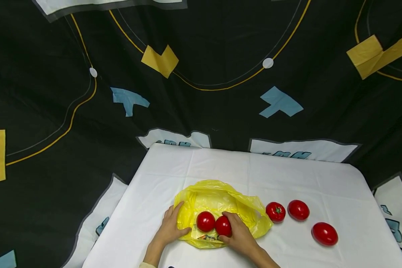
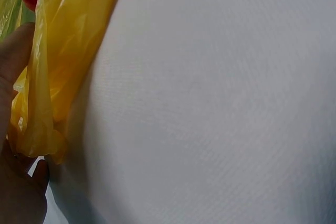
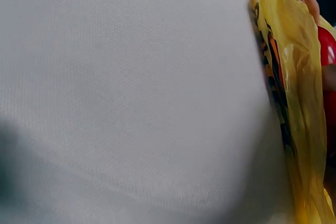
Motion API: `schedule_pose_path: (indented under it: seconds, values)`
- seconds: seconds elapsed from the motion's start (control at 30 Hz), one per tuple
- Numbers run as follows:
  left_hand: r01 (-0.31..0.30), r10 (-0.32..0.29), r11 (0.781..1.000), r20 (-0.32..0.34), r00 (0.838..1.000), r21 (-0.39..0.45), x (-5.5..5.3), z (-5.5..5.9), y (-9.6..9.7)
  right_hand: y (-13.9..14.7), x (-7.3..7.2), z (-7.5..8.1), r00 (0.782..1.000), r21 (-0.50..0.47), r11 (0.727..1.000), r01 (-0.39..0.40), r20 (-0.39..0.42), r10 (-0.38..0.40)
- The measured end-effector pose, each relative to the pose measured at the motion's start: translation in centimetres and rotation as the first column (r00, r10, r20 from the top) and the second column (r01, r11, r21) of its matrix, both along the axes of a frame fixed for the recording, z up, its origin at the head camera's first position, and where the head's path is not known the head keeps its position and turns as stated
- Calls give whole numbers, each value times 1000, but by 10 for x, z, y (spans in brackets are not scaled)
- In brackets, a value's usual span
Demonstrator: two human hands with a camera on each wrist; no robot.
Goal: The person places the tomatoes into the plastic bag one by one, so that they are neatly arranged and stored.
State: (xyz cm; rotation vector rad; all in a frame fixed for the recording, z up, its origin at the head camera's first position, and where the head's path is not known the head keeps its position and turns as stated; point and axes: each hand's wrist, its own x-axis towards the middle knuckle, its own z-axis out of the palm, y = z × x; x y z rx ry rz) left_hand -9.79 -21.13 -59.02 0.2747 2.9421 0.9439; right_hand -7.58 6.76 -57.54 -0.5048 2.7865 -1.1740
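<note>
A yellow plastic bag (image 1: 214, 193) lies on the white table with its mouth spread open. My left hand (image 1: 168, 227) grips the bag's left rim, the thumb over the edge, as the left wrist view shows with the bag's folds (image 2: 79, 40). Inside the bag sits a red tomato (image 1: 206, 222). Right beside it, my right hand (image 1: 242, 238) holds a second red tomato (image 1: 223, 225) within the bag, fingers on its far side and thumb on its near side. In the right wrist view the printed bag wall (image 3: 299, 77) partly hides the tomatoes and this hand.
To the right of the bag are a tomato with a green stem top (image 1: 276, 212), another red tomato (image 1: 298, 210) and a third (image 1: 325, 234) closer to me. A white cloth (image 1: 288, 178) covers the table. Behind it hangs a black patterned curtain (image 1: 204, 115).
</note>
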Motion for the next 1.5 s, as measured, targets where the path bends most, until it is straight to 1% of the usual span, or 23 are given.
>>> schedule_pose_path:
  seconds: [0.37,0.63,0.73,0.93,1.03,1.23,1.33,1.5]
  values:
    - [-8,8,1000,7,1000,0,1,-1,1,-8,2,-3,1000,65,998,-26,10,25]
    - [-14,15,1000,21,1000,-17,2,-3,1,-14,6,-6,998,104,994,-26,-54,32]
    - [-14,14,1000,12,1000,-15,2,-3,1,-17,7,-5,998,121,992,-18,-65,26]
    - [-10,10,1000,-4,1000,-4,1,-1,1,-20,8,-4,998,141,990,1,-58,8]
    - [-11,11,1000,3,1000,-2,1,-1,1,-20,8,-3,998,155,988,5,-59,4]
    - [-11,11,1000,-2,1000,-3,0,-1,1,-20,9,-2,998,164,986,4,-62,6]
    - [-21,21,1000,2,1000,2,0,0,2,-20,9,-1,998,161,987,0,-55,9]
    - [-18,18,1000,-5,1000,2,1,0,2,-19,9,0,999,165,986,-7,-37,14]
